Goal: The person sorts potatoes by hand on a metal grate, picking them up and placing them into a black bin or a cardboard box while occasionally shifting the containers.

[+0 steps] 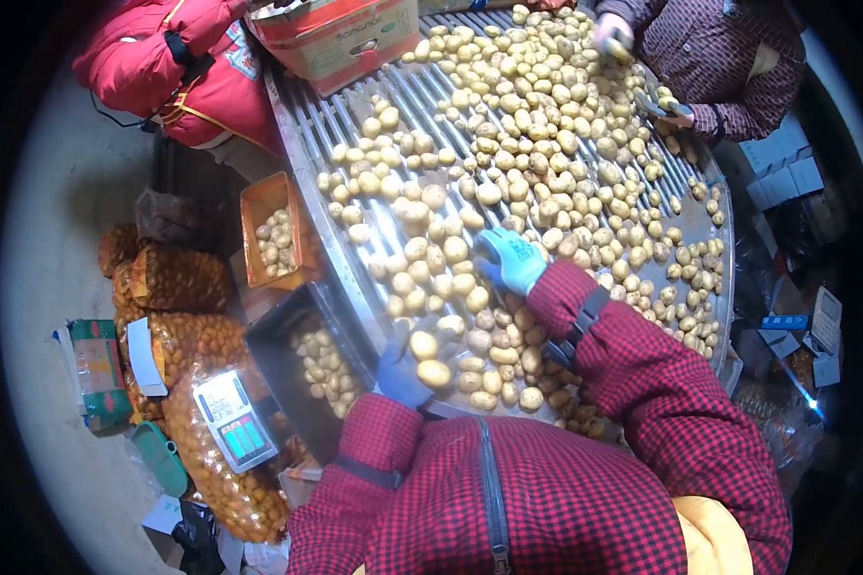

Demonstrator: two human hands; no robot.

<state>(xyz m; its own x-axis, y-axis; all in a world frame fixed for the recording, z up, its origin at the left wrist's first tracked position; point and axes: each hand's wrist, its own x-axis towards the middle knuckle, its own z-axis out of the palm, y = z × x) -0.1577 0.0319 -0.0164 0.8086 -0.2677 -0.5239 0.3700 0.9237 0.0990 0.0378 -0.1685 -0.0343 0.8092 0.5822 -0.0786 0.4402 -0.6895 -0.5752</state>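
My left hand (pixel 403 376), in a blue glove, is at the near left edge of the sorting table (pixel 321 206). It cups two pale potatoes (pixel 433 373) against its palm and fingers. Farther in over the table is my right hand (pixel 512 261), in a light blue glove, palm down with its fingers apart and pointing left. Loose potatoes (pixel 454 249) lie right by those fingertips; whether it touches one I cannot make out. Many more potatoes (pixel 561 172) cover the slatted surface around both hands.
Left of the table stand a dark bin (pixel 288 335) and an orange crate (pixel 292 240), both holding potatoes. Filled net sacks (pixel 187 278) and a digital scale (pixel 235 422) are beyond. A cardboard box (pixel 345 43) sits at the far edge. Two co-workers (pixel 710 57) stand across.
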